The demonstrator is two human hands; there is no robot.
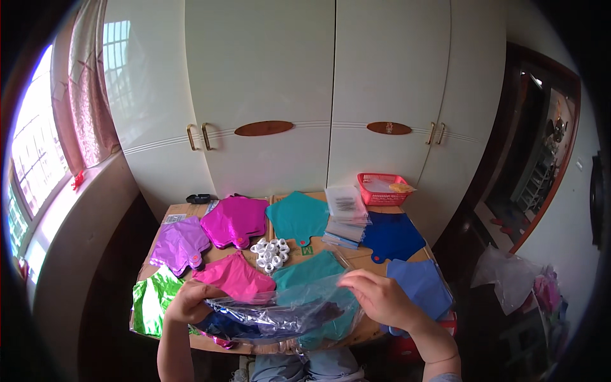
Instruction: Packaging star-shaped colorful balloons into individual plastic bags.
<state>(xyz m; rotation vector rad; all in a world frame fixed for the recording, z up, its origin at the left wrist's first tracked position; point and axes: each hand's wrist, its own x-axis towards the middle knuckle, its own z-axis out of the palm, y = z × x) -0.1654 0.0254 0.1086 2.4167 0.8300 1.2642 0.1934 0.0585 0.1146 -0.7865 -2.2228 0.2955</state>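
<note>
Between my two hands stretches a clear plastic bag (273, 313) with dark blue and purplish foil pieces showing in its lower part. My left hand (189, 302) is closed on the bag's left end, thumb on top. At the upper right edge of the bag, my right hand (370, 294) pinches the film between thumb and fingers. Behind the bag, partly covered by it, lie stacks of flat foil balloons, one pink (234, 278) and one teal (310, 270). A shiny green stack (150, 305) is beside my left hand, and a light blue stack (419, 288) is right of my right hand.
Cardboard (254, 256) covers the table. Farther back are purple (180, 244), magenta (234, 220), teal (296, 217) and dark blue (393, 237) foil stacks. White rolls (270, 254), clear packets (346, 210), a red basket (382, 199) and a black object (198, 198) also lie there.
</note>
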